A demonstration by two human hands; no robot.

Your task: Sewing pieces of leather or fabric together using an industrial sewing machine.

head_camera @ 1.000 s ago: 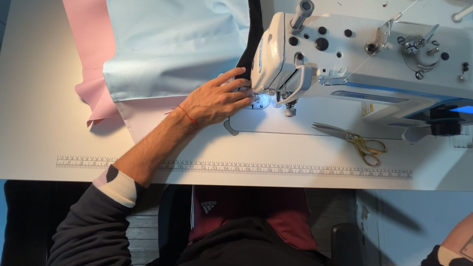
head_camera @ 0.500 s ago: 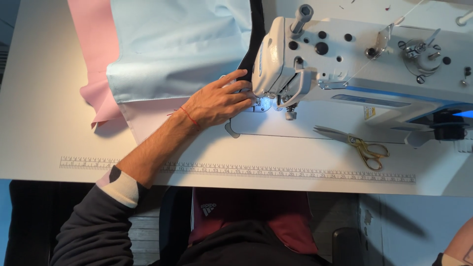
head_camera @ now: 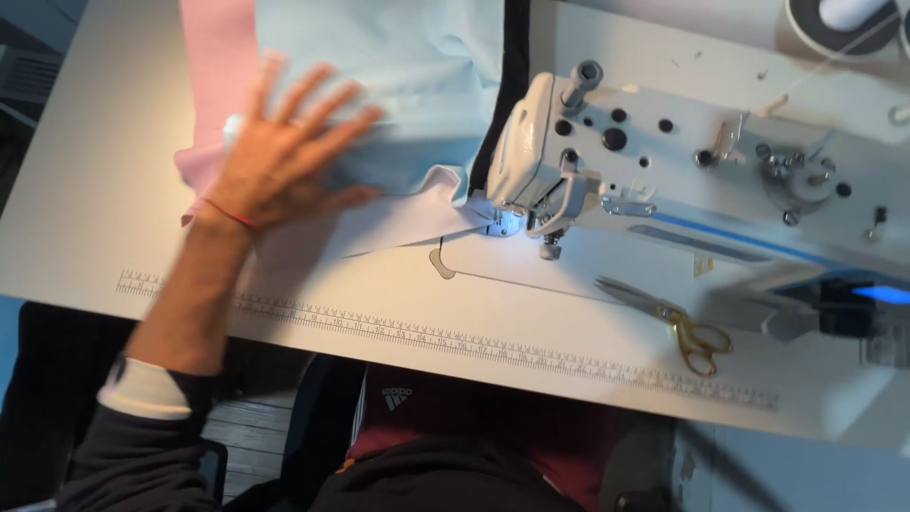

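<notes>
White sewing machine (head_camera: 682, 161) lies across the right half of the tabletop (head_camera: 85, 190). Gold-handled scissors (head_camera: 678, 322) lie just in front of the machine, blades pointing left. Printed ruler strip (head_camera: 455, 341) runs along the tabletop's near edge, in front of the machine and scissors. Blue-lit panel (head_camera: 877, 294) at the machine's right end. Thread spool (head_camera: 844, 19) stands behind the machine, far right corner. Dark red garment (head_camera: 455, 417) shows below the tabletop edge.

Left hand (head_camera: 284, 161) lies flat, fingers spread, on light blue fabric (head_camera: 398, 85) beside the sewing machine (head_camera: 682, 161)
</notes>
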